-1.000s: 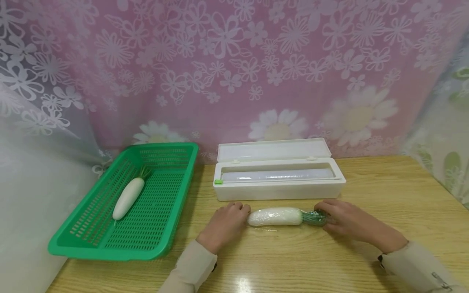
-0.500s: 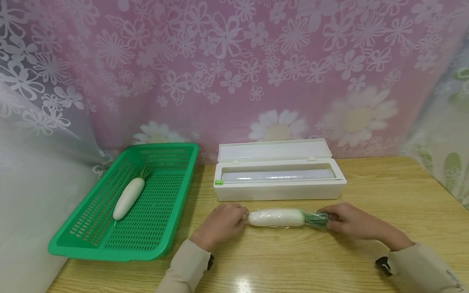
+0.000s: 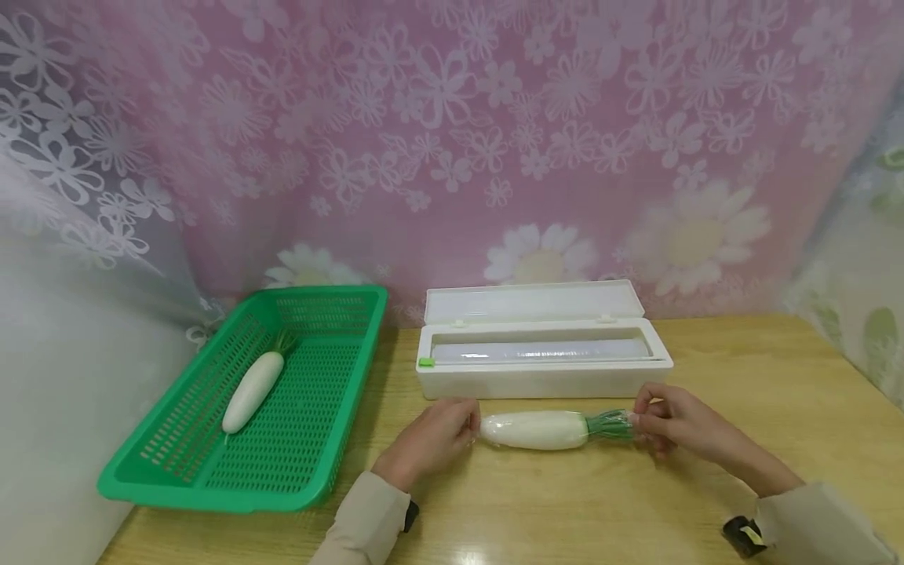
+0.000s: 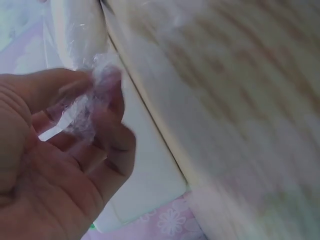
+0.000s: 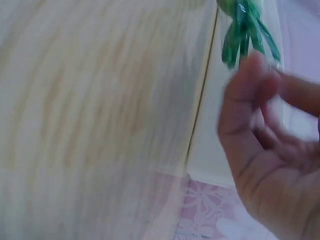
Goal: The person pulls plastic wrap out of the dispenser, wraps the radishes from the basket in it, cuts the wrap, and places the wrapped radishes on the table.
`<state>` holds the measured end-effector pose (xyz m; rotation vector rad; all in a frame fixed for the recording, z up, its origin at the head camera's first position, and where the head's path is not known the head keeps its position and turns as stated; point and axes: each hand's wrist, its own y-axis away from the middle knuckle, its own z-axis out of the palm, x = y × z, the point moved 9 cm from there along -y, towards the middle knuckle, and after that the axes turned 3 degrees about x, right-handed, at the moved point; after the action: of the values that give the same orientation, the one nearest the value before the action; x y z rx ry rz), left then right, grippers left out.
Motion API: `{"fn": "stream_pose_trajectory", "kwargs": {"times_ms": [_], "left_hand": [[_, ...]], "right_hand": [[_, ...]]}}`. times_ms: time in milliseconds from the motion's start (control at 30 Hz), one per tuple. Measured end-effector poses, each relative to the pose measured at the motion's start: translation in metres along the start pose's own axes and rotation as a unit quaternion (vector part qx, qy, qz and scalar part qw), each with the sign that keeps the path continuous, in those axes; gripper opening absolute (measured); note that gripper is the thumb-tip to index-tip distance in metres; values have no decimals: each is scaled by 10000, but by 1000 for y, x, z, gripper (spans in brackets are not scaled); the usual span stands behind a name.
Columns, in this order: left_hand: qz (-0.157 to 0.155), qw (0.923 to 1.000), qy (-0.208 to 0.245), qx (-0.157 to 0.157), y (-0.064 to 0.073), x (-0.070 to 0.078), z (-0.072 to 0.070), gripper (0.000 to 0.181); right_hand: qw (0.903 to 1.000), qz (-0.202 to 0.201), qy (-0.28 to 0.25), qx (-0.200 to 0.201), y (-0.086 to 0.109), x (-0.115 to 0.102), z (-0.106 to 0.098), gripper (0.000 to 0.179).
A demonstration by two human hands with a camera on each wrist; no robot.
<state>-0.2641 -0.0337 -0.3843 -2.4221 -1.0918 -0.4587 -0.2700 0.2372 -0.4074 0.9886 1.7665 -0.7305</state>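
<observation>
A white radish [image 3: 538, 430] wrapped in clear plastic film lies crosswise between the two hands, its green leaf stems [image 3: 609, 424] pointing right. My left hand [image 3: 438, 435] pinches the bunched film at the root end. In the left wrist view, that crumpled film [image 4: 85, 117] sits between thumb and fingers. On the leaf side, my right hand [image 3: 681, 424] pinches the film's end with thumb and forefinger just past the stem tips. The green stems [image 5: 245, 37] show close to these fingertips in the right wrist view.
Behind the radish stands a white film dispenser box [image 3: 544, 383], lid up, with a roll of plastic film [image 3: 540, 351] inside. To the left, a green basket [image 3: 353, 392] holds an unwrapped radish [image 3: 253, 392]. A floral curtain [image 3: 424, 157] hangs behind the wooden table [image 3: 565, 510].
The right hand has drawn outward from the leaves to the film's end. The left hand has moved from the radish tip onto the bunched film. The head view has tilted up slightly.
</observation>
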Motion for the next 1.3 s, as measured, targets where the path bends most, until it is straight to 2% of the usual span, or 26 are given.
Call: {"fn": "stream_pose_trajectory", "kwargs": {"times_ms": [133, 233, 300, 367, 467, 567, 667, 833, 900, 967, 1100, 1200, 1300], "left_hand": [[-208, 9997, 42, -83, 4, -2, 5, 13], [-291, 9994, -39, -172, 9, -3, 8, 14], [-306, 9993, -138, -188, 12, -2, 9, 17], [-350, 9989, -248, -183, 14, -3, 10, 19], [-400, 9982, -448, -68, 15, -3, 9, 23], [-410, 9967, -678, 172, 15, -2, 4, 25], [-346, 9944, -893, 437, 12, -1, -2, 24], [-308, 9915, -1111, 607, 7, 1, -6, 19], [-332, 9912, -1129, 599, 5, 1, -5, 16], [-376, 9921, -1079, 527, 2, -1, -5, 14], [-578, 9956, -732, 57, 0, -4, -1, 14], [-698, 9949, -659, -293, -1, -5, 3, 15], [-678, 9937, -778, -428, -4, -4, 5, 14]], "right_hand": [[9989, -52, 50, 466, 3, 4, -2, 7], [9991, -297, -27, 301, 4, 4, 2, 2], [9990, -403, -153, 79, 6, 5, 6, 6], [9984, -555, -46, -44, 9, 4, 9, 13], [9950, -779, 599, 155, 10, 1, 11, 18], [9829, -911, 1484, 599, 6, -6, 12, 18], [9702, -837, 2086, 907, -1, -13, 10, 15], [9595, -583, 2544, 1056, -4, -16, 5, 8], [9608, -538, 2521, 1019, -5, -16, 5, 6], [9623, -598, 2474, 961, -5, -17, 4, 7], [9718, -567, 2176, 702, -6, -17, 3, 13], [9730, -446, 2183, 604, -6, -15, 3, 16], [9722, -303, 2267, 499, -7, -13, 3, 19]]}}
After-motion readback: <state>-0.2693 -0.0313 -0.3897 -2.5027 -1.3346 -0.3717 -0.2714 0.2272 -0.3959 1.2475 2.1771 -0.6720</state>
